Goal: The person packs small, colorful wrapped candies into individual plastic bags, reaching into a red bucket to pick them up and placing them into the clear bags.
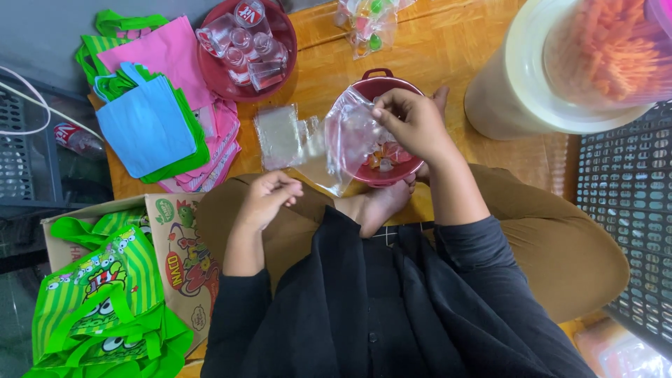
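Wooden floor underfoot, seen from above, with crossed legs in brown trousers at centre. At far left, a cardboard box [175,259] packed with green striped bags [98,301]; above it a stack of blue, green and pink fabric bags [157,105]. Next, a dark red basin [280,70] filled with small clear cups. Below, the left hand [269,199] resting on the knee, fingers curled and pinched together, contents impossible to tell. Beside it, flat clear plastic bags [280,133] lying on the floor. Then the right hand [413,122] gripping the mouth of a clear plastic bag [346,140], held over a small red bowl [378,87] with colourful pieces inside. At far right, a large lidded plastic jar [560,77].
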